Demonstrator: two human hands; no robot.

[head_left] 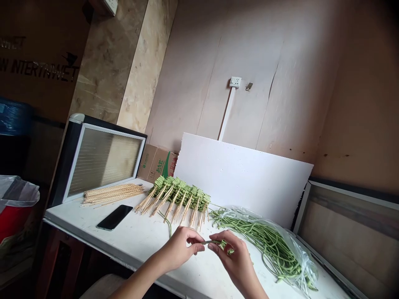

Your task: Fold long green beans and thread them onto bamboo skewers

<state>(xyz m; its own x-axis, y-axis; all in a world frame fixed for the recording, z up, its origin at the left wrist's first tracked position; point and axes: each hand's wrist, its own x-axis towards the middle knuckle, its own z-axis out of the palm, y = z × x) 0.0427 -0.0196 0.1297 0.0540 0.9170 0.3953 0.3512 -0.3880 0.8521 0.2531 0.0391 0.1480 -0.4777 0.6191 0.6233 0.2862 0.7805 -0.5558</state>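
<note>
My left hand [183,245] pinches one end of a thin green bean piece [208,241] above the white table [134,241]. The fingers of my right hand [232,253] are closed on the same piece, close to the left fingertips. Green bits [230,251] show beside and partly behind my right hand. A loose long bean [169,224] lies just beyond my left hand. Farther back, skewered green beans [181,191] are piled in a row, their bare stick ends toward me. To the right, many long beans [264,236] spread over a clear plastic bag [299,249].
A bundle of bare wooden skewers [114,194] and a black phone [115,217] lie on the table's left. A white board [243,178], a cardboard box [157,162] and framed glass panels [106,160] border the table. A red bin [14,220] stands far left.
</note>
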